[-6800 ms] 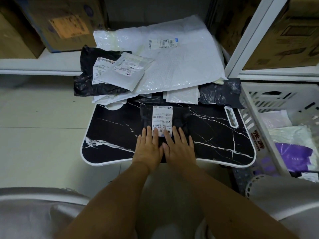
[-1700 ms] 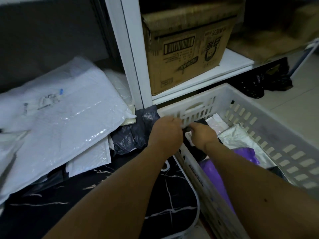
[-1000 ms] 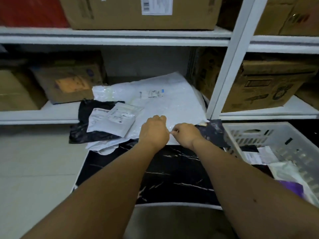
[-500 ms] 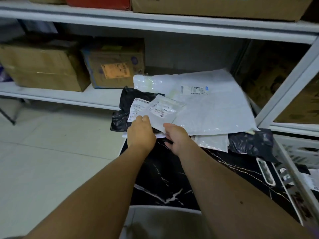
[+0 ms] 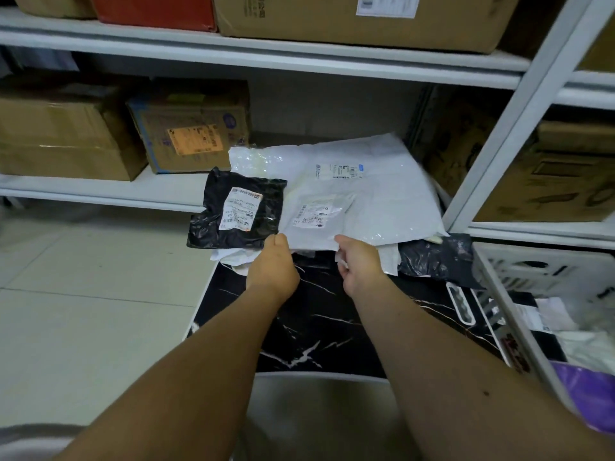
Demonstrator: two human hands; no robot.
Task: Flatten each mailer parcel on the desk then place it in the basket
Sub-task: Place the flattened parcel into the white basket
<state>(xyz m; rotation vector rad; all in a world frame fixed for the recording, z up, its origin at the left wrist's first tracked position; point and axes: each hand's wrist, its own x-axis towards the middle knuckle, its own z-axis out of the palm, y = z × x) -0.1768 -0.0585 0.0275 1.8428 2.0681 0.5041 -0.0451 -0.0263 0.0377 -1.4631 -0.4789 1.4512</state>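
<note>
A small white mailer (image 5: 316, 217) with a printed label lies at the front of the parcel pile on the black marble-pattern desk (image 5: 309, 327). My left hand (image 5: 273, 271) pinches its near left corner and my right hand (image 5: 357, 264) grips its near right edge. Behind it spreads a large white bubble mailer (image 5: 372, 184). A black mailer (image 5: 239, 209) with a white label lies to the left, another black mailer (image 5: 439, 257) to the right. The white slotted basket (image 5: 519, 277) at the right holds several flattened parcels.
White metal shelving (image 5: 266, 58) carries cardboard boxes (image 5: 193, 131) behind the desk; a white upright post (image 5: 519, 111) stands at the right. Pale floor tiles (image 5: 83, 294) lie to the left. A purple mailer (image 5: 589, 394) sits in the basket's near end.
Both hands left the basket after dropping the black parcel, swung back to the pile, and now hold the small white mailer, pulled toward me off the black mailer.
</note>
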